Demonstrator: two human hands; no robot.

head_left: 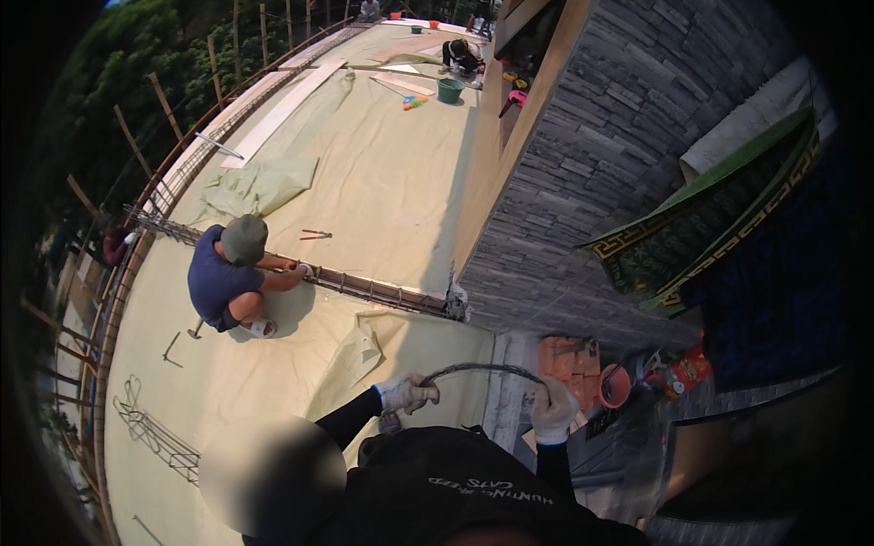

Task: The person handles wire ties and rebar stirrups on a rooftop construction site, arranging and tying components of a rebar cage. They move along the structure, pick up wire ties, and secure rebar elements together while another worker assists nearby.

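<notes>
A bundle of thin dark wire [487,367] arches between my two hands, its middle bowed up and away from me. My left hand [407,394], in a white work glove, is closed on one end. The other end is gripped by my right hand [553,411], also gloved in white, with its fingers wrapped round it. Both black-sleeved arms reach forward from my body, and my right hand is close to the stack of orange bricks [566,364]. A fold of pale sheeting [410,350] lies just beyond my left hand.
A squatting person in a cap [244,241] works at a rebar cage [369,289] crossing the sheeted deck. Red-handled pliers [317,235] and a hammer [195,329] lie near. A grey stone-clad wall [546,209] rises at right, with a pink bucket [614,387] at its foot.
</notes>
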